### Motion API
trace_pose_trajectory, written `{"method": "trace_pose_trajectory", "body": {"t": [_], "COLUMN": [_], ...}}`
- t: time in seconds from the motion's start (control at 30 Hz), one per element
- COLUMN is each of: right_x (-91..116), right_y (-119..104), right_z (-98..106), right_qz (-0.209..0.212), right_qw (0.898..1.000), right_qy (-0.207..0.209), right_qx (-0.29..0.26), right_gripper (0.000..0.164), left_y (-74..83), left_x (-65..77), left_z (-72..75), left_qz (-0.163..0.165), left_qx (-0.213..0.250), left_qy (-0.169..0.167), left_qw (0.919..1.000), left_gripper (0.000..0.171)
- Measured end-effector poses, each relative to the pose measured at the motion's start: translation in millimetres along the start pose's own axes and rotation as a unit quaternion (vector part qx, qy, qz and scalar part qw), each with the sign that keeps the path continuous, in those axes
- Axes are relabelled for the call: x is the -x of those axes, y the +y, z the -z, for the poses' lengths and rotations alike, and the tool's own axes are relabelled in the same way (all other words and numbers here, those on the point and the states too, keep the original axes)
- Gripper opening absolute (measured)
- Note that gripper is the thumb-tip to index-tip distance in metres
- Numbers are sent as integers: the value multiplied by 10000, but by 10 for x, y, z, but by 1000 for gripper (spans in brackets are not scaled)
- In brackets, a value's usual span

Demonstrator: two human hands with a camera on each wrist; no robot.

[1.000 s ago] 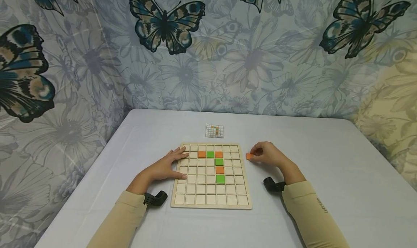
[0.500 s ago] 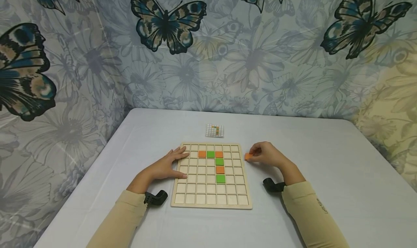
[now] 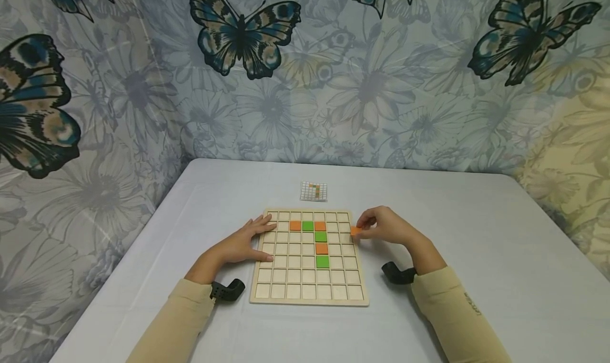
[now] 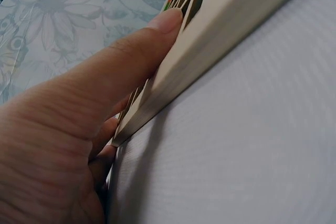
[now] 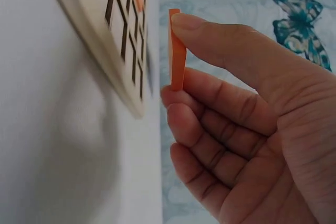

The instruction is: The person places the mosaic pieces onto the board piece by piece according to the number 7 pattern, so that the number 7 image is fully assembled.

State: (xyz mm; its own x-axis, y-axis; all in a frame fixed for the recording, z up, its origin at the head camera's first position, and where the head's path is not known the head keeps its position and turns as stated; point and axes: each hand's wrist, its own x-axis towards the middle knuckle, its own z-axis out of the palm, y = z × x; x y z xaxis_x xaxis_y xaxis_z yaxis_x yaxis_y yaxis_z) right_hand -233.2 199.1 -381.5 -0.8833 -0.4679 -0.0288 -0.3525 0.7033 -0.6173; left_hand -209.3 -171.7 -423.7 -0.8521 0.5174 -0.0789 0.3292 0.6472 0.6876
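Note:
A wooden grid board (image 3: 310,301) lies on the white table, with several orange and green square tiles set in its cells. Three tiles run across the second row from the top, and three more descend from the right one, such as the green tile (image 3: 322,262) at the bottom. My left hand (image 3: 240,244) rests on the board's left edge, fingers spread and thumb on the rim. An orange tile (image 5: 178,56) is pinched between thumb and fingertip of my right hand (image 3: 388,226), raised over the board's upper right edge. The right wrist view shows the tile edge-on.
Behind the board lies a small card (image 3: 313,191) printed with a coloured grid. The white table (image 3: 476,236) extends to both sides. A butterfly-patterned cloth (image 3: 371,87) hangs behind it. Each wrist carries a black camera, such as the right one (image 3: 399,273).
My right hand has moved a little left with the orange tile, from beside the board to its right edge. The left hand has stayed in place.

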Motion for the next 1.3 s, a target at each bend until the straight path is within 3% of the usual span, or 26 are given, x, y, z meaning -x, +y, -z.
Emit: {"method": "trace_pose_trajectory", "body": {"t": [0.53, 0.73, 1.3], "right_x": [25, 34, 98], "right_y": [-335, -429, -691], "right_z": [-177, -278, -487], "right_qz": [336, 741, 1114], "right_qw": [9972, 9935, 9866], "right_qy": [-668, -863, -1159], "right_qx": [-77, 79, 276], "right_gripper": [21, 19, 19], "left_y": [-9, -18, -32], "left_x": [2, -6, -25], "left_z": [11, 7, 1], "left_qz": [-22, 12, -62], "left_qx": [-13, -10, -98], "left_qy": [-14, 0, -12], "left_qw": [10000, 10000, 9999], "left_gripper": [87, 87, 87]}}
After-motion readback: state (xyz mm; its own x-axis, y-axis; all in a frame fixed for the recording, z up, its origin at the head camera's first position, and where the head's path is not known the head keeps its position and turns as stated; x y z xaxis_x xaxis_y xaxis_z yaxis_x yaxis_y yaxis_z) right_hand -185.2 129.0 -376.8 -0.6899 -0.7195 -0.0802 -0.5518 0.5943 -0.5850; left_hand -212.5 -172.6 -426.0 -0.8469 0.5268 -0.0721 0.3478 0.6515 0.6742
